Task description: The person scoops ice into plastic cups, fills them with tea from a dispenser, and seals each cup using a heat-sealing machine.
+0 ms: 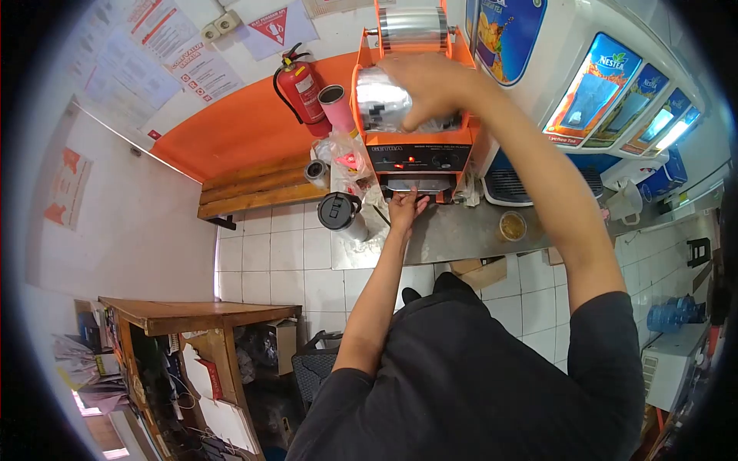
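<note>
An orange cup-sealing machine (415, 154) stands on a steel counter (461, 234). My right hand (430, 88) rests on the silvery film roll (378, 100) inside the machine's upper part, fingers curled over it. My left hand (405, 207) reaches to the machine's lower tray slot (419, 184), fingers spread and touching its front edge; whether it holds anything I cannot tell.
A black-lidded cup (340, 213), a metal tin (316, 172), plastic bags (342, 157) and a pink tumbler (336, 107) sit left of the machine. A filled cup (512, 226) and drink dispensers (607, 84) stand right. Fire extinguisher (301, 88) at the wall; wooden desk (200, 315) lower left.
</note>
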{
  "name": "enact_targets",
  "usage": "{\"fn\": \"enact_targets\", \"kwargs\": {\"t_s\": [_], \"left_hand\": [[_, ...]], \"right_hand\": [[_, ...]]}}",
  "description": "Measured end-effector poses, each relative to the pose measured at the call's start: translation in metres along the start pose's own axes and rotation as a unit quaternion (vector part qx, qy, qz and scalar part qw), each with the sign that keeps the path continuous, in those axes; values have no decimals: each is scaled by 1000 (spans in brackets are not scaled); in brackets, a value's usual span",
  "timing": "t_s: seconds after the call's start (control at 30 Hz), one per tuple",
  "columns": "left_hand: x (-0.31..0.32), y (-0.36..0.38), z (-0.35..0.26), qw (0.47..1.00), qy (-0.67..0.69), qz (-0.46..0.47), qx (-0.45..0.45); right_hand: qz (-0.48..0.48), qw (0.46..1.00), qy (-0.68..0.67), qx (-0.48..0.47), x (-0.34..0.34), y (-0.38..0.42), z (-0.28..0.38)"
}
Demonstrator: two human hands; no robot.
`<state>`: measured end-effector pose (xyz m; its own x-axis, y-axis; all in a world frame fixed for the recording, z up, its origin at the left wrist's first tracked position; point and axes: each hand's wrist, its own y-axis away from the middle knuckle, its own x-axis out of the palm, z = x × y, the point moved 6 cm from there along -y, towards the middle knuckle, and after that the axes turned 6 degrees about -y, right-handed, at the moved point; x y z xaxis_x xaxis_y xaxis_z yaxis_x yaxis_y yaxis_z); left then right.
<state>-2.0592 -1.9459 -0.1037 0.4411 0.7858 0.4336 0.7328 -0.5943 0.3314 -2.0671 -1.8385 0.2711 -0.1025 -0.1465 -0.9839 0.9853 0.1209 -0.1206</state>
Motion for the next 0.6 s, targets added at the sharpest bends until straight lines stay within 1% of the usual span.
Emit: {"fn": "enact_targets", "kwargs": {"t_s": [0.03, 0.07, 0.13, 0.17, 0.2, 0.27, 0.3, 0.33, 0.37, 0.4, 0.47, 0.53, 0.57, 0.6], "left_hand": [[-3, 6, 2, 1000, -12, 1, -3], [-5, 11, 4, 1000, -15, 3, -4], [-14, 27, 13, 1000, -17, 8, -1], [-14, 42, 11, 1000, -22, 18, -8], [-17, 55, 15, 1000, -22, 16, -11], [-27, 84, 21, 998, -52, 14, -9], [-31, 96, 25, 997, -67, 1, -29], [-38, 109, 32, 995, -81, -13, -52], [-42, 117, 39, 996, -75, 19, -42], [-52, 125, 44, 996, -72, 14, -48], [-57, 134, 49, 991, -98, 82, -35], [-60, 142, 50, 992, -92, 76, -49], [-59, 143, 51, 991, -81, 91, -50], [-60, 148, 53, 990, -72, 105, -56]], "right_hand": [[100, 993, -44, 44, -10, -1, 0], [97, 993, -45, 47, -19, -4, -2], [165, 971, -163, 49, -18, -7, -7], [148, 972, -169, 63, -11, -13, -20], [150, 972, -172, 62, -10, -9, -20], [19, 992, -120, -15, -25, 1, -9], [-118, 984, -86, -100, -41, 18, 14], [-251, 950, -52, -180, -53, 51, 46], [-251, 942, -155, -160, -61, 80, 66], [-247, 925, -256, -136, -64, 110, 81], [-208, 887, -392, -126, -27, 158, 83], [-141, 839, -524, -22, 42, 191, 63], [-136, 780, -603, 97, 88, 203, 45], [-128, 698, -670, 218, 140, 217, 31]]}}
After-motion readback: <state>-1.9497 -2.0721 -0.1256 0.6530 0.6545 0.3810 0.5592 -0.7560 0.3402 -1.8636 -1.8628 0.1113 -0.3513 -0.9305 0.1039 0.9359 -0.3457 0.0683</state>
